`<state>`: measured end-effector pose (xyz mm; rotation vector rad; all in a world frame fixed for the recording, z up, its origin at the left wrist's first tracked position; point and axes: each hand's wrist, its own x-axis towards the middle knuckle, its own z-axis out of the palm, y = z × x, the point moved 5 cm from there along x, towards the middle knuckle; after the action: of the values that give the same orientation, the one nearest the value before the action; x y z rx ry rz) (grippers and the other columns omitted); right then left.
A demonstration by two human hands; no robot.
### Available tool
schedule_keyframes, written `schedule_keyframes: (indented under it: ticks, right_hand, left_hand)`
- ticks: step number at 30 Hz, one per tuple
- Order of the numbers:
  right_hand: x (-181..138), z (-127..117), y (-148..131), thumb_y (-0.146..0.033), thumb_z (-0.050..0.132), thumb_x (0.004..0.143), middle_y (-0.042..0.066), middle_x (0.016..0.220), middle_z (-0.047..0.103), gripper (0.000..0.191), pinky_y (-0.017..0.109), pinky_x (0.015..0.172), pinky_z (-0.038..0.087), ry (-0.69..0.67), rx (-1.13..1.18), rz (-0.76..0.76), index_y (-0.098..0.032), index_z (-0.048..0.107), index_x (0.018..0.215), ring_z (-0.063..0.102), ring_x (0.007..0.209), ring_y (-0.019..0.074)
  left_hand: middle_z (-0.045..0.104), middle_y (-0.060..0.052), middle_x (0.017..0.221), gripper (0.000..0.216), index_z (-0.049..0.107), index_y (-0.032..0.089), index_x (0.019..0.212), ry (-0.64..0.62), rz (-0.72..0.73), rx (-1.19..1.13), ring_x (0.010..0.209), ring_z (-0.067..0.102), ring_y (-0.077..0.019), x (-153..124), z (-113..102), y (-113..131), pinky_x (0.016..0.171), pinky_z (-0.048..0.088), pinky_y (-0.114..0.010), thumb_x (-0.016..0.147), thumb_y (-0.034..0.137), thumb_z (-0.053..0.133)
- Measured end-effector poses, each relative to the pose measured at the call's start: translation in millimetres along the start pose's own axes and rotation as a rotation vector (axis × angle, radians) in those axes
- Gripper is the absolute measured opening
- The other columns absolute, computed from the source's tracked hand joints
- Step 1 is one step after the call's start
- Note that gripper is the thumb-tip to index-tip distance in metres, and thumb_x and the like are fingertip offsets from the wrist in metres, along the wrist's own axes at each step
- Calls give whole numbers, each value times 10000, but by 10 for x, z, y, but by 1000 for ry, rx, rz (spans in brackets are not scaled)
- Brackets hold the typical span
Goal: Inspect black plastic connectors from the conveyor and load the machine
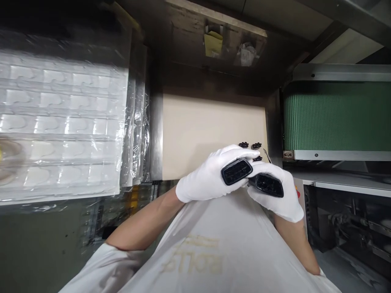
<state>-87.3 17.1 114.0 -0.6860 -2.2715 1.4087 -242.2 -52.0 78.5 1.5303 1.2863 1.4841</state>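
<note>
Both my hands wear white gloves and are held close to my chest. My left hand (210,179) is closed around a black rectangular plastic part (236,171) with a hollow open face. My right hand (282,195) grips a second, similar black plastic part (269,184). The two parts nearly touch between my hands. Just beyond my fingers, three small black pieces (250,145) lie on the beige work surface (201,126), near its right edge.
A stack of clear moulded plastic trays (61,122) wrapped in film fills the left. A green conveyor belt (336,116) in a metal frame stands to the right. A yellow paper (213,44) hangs on the dark back wall. Machine parts sit at lower right.
</note>
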Motion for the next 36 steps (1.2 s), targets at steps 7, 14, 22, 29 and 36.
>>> schedule_keyframes:
  ticks: [7,14,22,29,36]
  right_hand:
    - [65,19,-36,-61,731,762,28,1034,837,315,330,782,674,16,16,6,-240,747,1021,798,850,209]
    - [104,19,-93,-48,718,788,1,936,819,314,335,776,670,39,-59,0,-258,743,1020,784,826,205]
    - [24,-57,-181,-33,713,805,36,1075,814,369,387,857,657,26,-18,4,-266,740,1090,777,983,244]
    - [-75,-246,-290,-34,712,831,26,955,793,662,387,706,664,81,25,49,-327,651,1422,759,785,221]
    - [66,-201,-322,-32,675,836,-14,906,765,684,349,733,645,-156,-26,23,-358,647,1438,729,768,180]
  left_hand:
    - [760,-75,1211,426,689,254,1333,13,6,16,1064,745,-212,21,-51,51,975,610,-349,917,175,735]
    - [759,-56,1202,411,695,282,1347,25,13,61,1040,745,-196,48,-96,93,957,621,-333,953,164,696]
    - [775,-60,1208,427,704,296,1364,17,109,5,1053,753,-202,100,-118,129,941,630,-330,956,166,706]
    - [790,-33,1184,357,716,298,1302,-21,77,134,1026,763,-189,165,-195,188,925,629,-321,971,176,662]
    - [796,-24,1132,268,709,232,1179,-182,84,250,995,761,-175,250,-188,214,898,591,-293,954,110,630]
